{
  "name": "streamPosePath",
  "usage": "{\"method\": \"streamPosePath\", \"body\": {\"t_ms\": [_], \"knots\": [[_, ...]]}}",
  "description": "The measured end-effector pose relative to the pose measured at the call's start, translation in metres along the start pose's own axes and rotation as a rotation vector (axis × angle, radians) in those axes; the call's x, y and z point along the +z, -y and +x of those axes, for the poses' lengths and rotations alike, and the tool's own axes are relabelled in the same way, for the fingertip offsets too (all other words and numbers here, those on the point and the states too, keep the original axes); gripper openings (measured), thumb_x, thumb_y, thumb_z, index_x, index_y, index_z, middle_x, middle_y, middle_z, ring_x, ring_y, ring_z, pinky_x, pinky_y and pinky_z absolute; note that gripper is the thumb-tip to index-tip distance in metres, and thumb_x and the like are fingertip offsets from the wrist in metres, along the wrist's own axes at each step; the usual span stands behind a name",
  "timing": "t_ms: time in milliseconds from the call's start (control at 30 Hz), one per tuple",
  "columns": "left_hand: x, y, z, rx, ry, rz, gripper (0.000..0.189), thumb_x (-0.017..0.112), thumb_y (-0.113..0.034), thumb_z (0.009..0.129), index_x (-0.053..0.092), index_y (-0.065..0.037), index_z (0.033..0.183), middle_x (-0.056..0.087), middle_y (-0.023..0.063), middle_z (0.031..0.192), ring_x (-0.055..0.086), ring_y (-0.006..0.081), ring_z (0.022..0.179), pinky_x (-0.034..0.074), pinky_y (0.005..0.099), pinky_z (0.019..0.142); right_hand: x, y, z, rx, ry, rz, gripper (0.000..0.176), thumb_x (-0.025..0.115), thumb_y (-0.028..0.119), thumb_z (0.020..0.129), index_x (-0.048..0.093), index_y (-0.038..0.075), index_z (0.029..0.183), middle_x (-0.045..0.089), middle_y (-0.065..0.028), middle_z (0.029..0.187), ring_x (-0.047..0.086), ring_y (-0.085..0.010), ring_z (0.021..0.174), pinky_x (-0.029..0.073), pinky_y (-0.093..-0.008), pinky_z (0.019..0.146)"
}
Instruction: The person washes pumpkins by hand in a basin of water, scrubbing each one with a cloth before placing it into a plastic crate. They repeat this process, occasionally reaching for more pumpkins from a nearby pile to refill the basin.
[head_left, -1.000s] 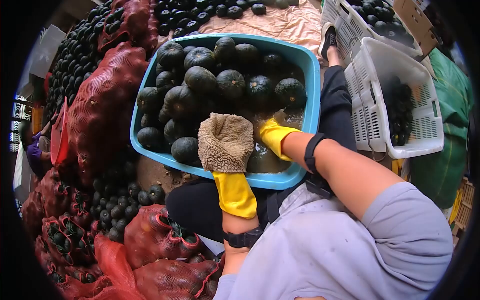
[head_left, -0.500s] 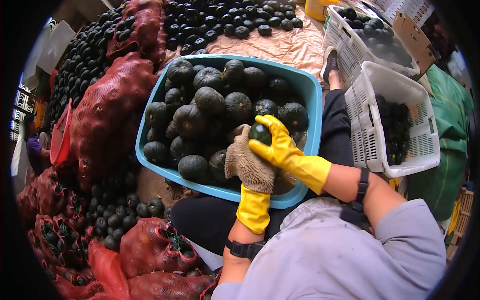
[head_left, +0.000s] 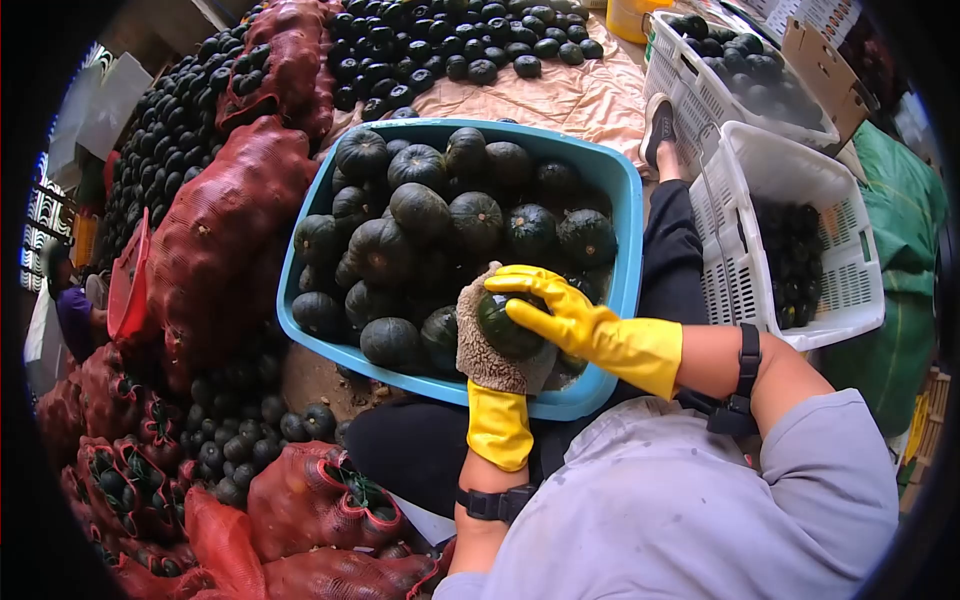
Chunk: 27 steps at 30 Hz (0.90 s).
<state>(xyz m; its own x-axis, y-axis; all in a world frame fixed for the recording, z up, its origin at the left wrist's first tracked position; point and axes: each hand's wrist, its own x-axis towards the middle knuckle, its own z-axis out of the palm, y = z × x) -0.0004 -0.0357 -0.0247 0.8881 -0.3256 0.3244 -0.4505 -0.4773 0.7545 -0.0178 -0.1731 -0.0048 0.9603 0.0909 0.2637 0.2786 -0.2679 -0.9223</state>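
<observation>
left hand (head_left: pixel 492 352) cupped, palm up | right hand (head_left: pixel 548 306) fingers curled, gripping

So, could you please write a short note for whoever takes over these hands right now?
Left hand: brown mitt over a yellow glove, cupping one dark green squash from below, grip closed on it.
Right hand: yellow glove, laid over the top of the same squash, holding it.
The squash is held over the near edge of the blue tub.
Done: some squashes lie in the white basket on the right.
Left: the tub is piled with squashes; more sit in red mesh sacks on the left.
</observation>
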Motion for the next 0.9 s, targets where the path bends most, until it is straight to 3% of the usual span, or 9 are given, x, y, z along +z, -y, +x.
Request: {"method": "streamPosePath", "body": {"t_ms": [133, 267, 300, 367, 400, 533, 667, 767, 900], "knots": [[0.000, 0.015, 0.010, -0.153, -0.114, -0.307, 0.038, 0.062, -0.038, 0.101, 0.064, -0.009, 0.126, 0.071, 0.0109, 0.130, 0.065, 0.0273, 0.124, 0.050, 0.0423, 0.111, 0.005, -0.029, 0.006, 0.100, -0.124, -0.245, 0.031, 0.059, 0.021, 0.108, 0.070, 0.003, 0.130, 0.069, -0.0237, 0.131, 0.065, -0.0390, 0.123, 0.047, -0.0466, 0.111], [-0.033, 0.008, 0.029, 0.071, 0.245, 0.621, 0.015, 0.065, -0.025, 0.100, 0.070, -0.011, 0.103, 0.067, 0.0157, 0.100, 0.066, 0.0332, 0.100, 0.055, 0.0457, 0.087, 0.037, 0.028, -0.025, 0.024, -0.283, -0.344, 0.073, 0.084, 0.038, 0.088, 0.055, 0.004, 0.146, 0.061, -0.0258, 0.142, 0.058, -0.0451, 0.131, 0.043, -0.0486, 0.117], [-0.027, 0.027, 0.022, 0.022, 0.123, 0.438, 0.012, 0.063, -0.022, 0.101, 0.068, -0.011, 0.100, 0.065, 0.0142, 0.095, 0.066, 0.0311, 0.095, 0.055, 0.0431, 0.082, 0.030, 0.028, -0.022, 0.104, -0.206, -0.308, 0.066, 0.082, 0.037, 0.092, 0.057, 0.005, 0.144, 0.063, -0.0190, 0.138, 0.060, -0.0352, 0.129, 0.045, -0.0454, 0.114], [-0.015, 0.064, 0.010, -0.051, -0.060, 0.067, 0.010, 0.061, -0.017, 0.102, 0.064, -0.011, 0.095, 0.064, 0.0109, 0.089, 0.067, 0.0270, 0.088, 0.055, 0.0385, 0.076, 0.015, 0.030, -0.009, 0.528, -0.153, 0.439, 0.064, 0.081, 0.035, 0.094, 0.057, 0.005, 0.144, 0.063, -0.0135, 0.140, 0.060, -0.0266, 0.130, 0.045, -0.0414, 0.115], [-0.007, 0.067, 0.012, -0.253, 0.036, -0.694, 0.014, 0.060, -0.018, 0.103, 0.060, -0.010, 0.091, 0.063, 0.0075, 0.085, 0.067, 0.0226, 0.087, 0.055, 0.0384, 0.078, 0.010, 0.016, -0.003, 0.559, -0.161, 0.547, 0.060, 0.077, 0.030, 0.098, 0.055, 0.006, 0.148, 0.064, -0.0078, 0.139, 0.060, -0.0193, 0.129, 0.046, -0.0376, 0.114], [-0.014, 0.004, -0.005, -0.197, -0.119, -0.112, 0.112, 0.101, -0.039, 0.053, 0.050, 0.000, 0.145, 0.067, 0.0179, 0.132, 0.065, 0.0325, 0.126, 0.049, 0.0387, 0.113, 0.018, -0.023, -0.007, 0.414, -0.352, 0.754, 0.047, 0.065, 0.024, 0.109, 0.054, 0.014, 0.153, 0.061, -0.0104, 0.144, 0.057, -0.0223, 0.135, 0.043, -0.0369, 0.118], [-0.029, 0.004, 0.003, -0.068, -0.027, -0.195, 0.078, 0.092, -0.032, 0.071, 0.056, -0.002, 0.134, 0.067, 0.0182, 0.126, 0.069, 0.0305, 0.117, 0.054, 0.0386, 0.105, -0.018, 0.044, 0.008, 0.448, 0.125, -0.021, 0.068, 0.083, 0.023, 0.091, 0.055, 0.017, 0.153, 0.057, -0.0133, 0.149, 0.054, -0.0280, 0.139, 0.044, -0.0432, 0.116], [-0.023, 0.036, 0.007, -0.045, 0.009, -0.219, 0.047, 0.077, -0.035, 0.090, 0.062, -0.004, 0.122, 0.071, 0.0154, 0.120, 0.069, 0.0294, 0.113, 0.054, 0.0384, 0.105, -0.022, 0.018, 0.012, 0.617, 0.252, 0.447, 0.068, 0.084, 0.024, 0.091, 0.055, 0.019, 0.152, 0.056, -0.0130, 0.149, 0.055, -0.0280, 0.138, 0.045, -0.0435, 0.116], [0.010, 0.052, 0.008, -0.323, -0.281, -0.773, 0.042, 0.077, -0.036, 0.089, 0.066, -0.004, 0.115, 0.071, 0.0155, 0.116, 0.070, 0.0306, 0.108, 0.056, 0.0373, 0.101, 0.031, -0.001, 0.000, 0.496, -0.224, 0.739, 0.073, 0.085, 0.032, 0.090, 0.051, 0.011, 0.151, 0.059, -0.0148, 0.143, 0.056, -0.0296, 0.136, 0.043, -0.0439, 0.118]]}}
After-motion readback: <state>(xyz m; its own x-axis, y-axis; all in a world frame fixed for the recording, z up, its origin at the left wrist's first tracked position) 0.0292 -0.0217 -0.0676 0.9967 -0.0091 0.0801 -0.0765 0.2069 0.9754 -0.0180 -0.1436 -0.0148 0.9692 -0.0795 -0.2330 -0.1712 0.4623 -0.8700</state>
